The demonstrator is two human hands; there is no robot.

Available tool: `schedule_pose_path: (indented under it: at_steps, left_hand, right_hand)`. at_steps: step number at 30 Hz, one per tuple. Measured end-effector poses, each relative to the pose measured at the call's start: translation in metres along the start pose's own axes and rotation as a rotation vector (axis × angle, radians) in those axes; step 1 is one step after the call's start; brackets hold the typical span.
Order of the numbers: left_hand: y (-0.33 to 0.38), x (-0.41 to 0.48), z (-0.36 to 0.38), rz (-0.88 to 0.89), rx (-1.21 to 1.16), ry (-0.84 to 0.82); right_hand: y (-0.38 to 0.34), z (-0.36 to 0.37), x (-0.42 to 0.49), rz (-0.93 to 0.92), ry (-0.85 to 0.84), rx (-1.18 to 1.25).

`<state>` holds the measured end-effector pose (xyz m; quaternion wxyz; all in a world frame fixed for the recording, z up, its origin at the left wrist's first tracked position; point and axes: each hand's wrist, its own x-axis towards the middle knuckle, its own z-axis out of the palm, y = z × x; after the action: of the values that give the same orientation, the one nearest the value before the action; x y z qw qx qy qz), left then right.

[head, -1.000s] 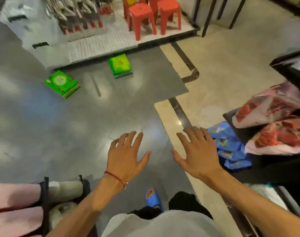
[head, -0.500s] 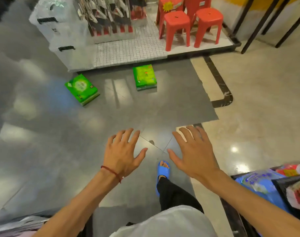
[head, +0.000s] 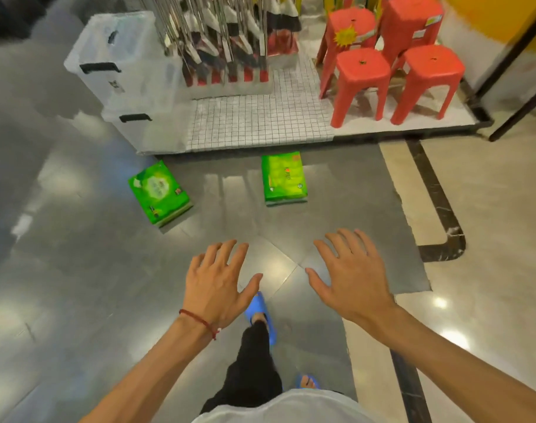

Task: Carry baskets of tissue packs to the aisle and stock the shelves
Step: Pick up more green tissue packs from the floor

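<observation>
Grey, shiny floor point(head: 77, 270) lay under the fingers point(head: 227, 257) of both hands. The fingers were straight and spread apart, and they held nothing. The left hand point(head: 214, 288) and the right hand point(head: 349, 282) were stretched forward side by side with palms down, apart from each other, in the air above the floor. A red string bracelet point(head: 199, 320) went round the left wrist. Below the hands one blue sandal point(head: 259, 312) stood forward on the floor, under a black trouser leg point(head: 254, 361), and the other sandal point(head: 308, 383) showed only its front part.

Further ahead, well apart from the hands, two tissue packs lay flat on the floor. The green tissue pack point(head: 159, 193) on the left lay turned at an angle. The second green pack point(head: 284, 178) lay straighter, ahead of the gap between the hands, near the edge of a low platform point(head: 260, 117) covered with a white sheet with a grid pattern. The two packs did not touch each other.

On the platform stood clear plastic boxes point(head: 123, 65) with black handles at the left, a row of long-handled cleaning tools point(head: 227, 41) in the middle, and red plastic stools point(head: 359, 77) at the right. To the right the floor was pale beige with a dark border stripe point(head: 437, 203).
</observation>
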<state>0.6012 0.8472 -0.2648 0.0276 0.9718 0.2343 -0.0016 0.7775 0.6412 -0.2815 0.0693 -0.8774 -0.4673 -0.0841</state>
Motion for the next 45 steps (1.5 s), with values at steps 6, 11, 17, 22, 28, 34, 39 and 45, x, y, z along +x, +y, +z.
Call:
schedule_pose_path:
  at_steps: [6, 11, 17, 22, 28, 34, 39, 45]
  left_hand:
    - [-0.059, 0.163, -0.002, 0.102, 0.006, -0.037]
    - [-0.088, 0.300, -0.018, 0.276, 0.056, -0.057]
    - [-0.086, 0.471, -0.017, 0.441, 0.097, -0.069]
    - [-0.076, 0.607, -0.008, 0.502, 0.126, -0.091]
    - [-0.061, 0.723, -0.016, 0.601, 0.147, -0.099]
    - [-0.061, 0.822, 0.002, 0.778, 0.131, -0.128]
    - [-0.067, 0.899, 0.030, 1.001, 0.147, -0.160]
    - [-0.085, 0.967, 0.063, 1.253, 0.160, -0.226]
  right_hand:
    - [0.025, 0.036, 0.134, 0.106, -0.048, -0.005]
    - [0.049, 0.047, 0.231, 0.226, -0.047, -0.009]
    - [0.102, 0.080, 0.338, 0.346, -0.049, -0.032]
    - [0.155, 0.126, 0.428, 0.367, -0.080, -0.014]
    - [0.210, 0.137, 0.512, 0.460, -0.092, -0.033]
    - [0.243, 0.152, 0.560, 0.801, 0.004, -0.020]
    - [0.211, 0.177, 0.595, 1.135, 0.021, -0.053]
    - [0.144, 0.217, 0.642, 1.447, -0.002, -0.118]
